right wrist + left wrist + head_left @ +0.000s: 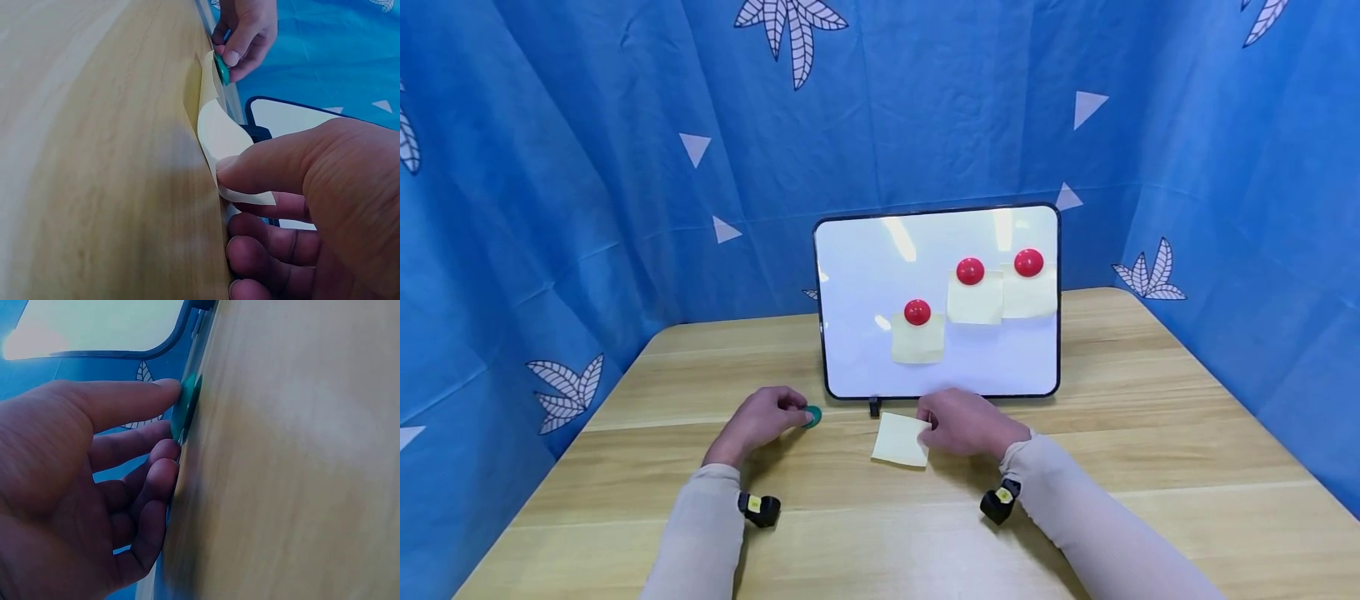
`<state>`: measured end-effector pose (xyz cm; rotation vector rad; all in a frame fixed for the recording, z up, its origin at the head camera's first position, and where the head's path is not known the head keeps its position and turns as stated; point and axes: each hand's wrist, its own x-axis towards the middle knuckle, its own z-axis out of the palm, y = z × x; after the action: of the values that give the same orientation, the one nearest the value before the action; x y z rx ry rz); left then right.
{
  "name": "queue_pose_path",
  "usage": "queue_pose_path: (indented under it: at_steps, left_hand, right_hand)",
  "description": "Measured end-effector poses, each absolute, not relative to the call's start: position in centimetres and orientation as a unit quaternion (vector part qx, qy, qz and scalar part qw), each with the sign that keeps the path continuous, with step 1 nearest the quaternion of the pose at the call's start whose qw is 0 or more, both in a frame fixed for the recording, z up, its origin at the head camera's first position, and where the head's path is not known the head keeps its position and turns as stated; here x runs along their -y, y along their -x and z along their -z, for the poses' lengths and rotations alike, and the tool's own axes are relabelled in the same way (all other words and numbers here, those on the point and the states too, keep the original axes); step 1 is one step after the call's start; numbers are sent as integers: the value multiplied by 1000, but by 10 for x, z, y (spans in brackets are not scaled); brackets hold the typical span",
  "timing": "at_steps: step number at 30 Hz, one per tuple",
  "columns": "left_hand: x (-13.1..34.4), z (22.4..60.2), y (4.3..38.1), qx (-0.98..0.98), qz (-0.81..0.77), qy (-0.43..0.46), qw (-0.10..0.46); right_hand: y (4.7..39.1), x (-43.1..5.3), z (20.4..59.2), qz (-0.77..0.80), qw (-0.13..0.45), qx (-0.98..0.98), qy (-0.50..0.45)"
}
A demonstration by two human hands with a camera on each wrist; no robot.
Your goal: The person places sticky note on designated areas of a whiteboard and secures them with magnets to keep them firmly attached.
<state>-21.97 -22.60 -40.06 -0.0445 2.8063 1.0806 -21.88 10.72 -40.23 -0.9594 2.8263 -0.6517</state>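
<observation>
Between thumb and forefinger my left hand (766, 419) pinches a round green magnet (813, 417) at the table, left of the whiteboard (861, 292). In the left wrist view the magnet (182, 412) stands tilted beside the wood, its lower fingers curled beneath. A pale yellow sticky note (900, 439) lies in front of the board, and my right hand (967, 423) pinches its right edge. The right wrist view shows the note (222, 134) curling up from the tabletop, with the thumb over its near end. The forefinger is partly hidden behind the paper.
On the leaning whiteboard, red round magnets (970, 271) sit at the tops of several yellow notes (917, 340). A small black foot (875, 407) juts from the board's lower edge. Blue patterned curtain (925, 108) surrounds the wooden table (835, 542) at the back and sides.
</observation>
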Motion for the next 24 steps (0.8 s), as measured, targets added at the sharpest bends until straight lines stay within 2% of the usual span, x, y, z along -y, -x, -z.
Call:
queue_pose_path:
  at_steps: [24]
  left_hand:
    - [226, 401, 219, -925, -375, 16, 58]
  right_hand:
    - [218, -107, 403, 213, 44, -922, 320]
